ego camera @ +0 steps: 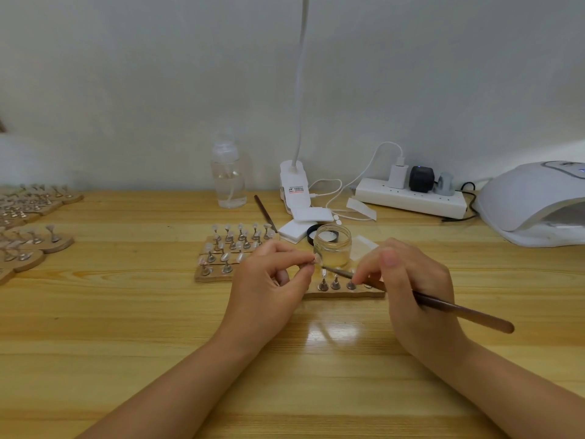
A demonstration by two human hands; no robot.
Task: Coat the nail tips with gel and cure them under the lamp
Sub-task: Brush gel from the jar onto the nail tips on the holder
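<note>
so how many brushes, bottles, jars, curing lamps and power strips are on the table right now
Brown-handled brushes: 2, one in the right hand at, one lying on the table
Clear plastic bottle: 1
Open clear glass jar: 1
White domed curing lamp: 1
White power strip: 1
Total: 6

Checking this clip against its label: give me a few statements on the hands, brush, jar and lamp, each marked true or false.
1. The right hand holds a brush. True.
2. The left hand lies flat on the table. False: it pinches a nail tip at the brush's tip.
3. The glass jar has its lid on. False: it stands open.
4. The curing lamp sits at the table's right edge, apart from both hands. True.
5. A spray bottle stands near the wall. True.
</note>
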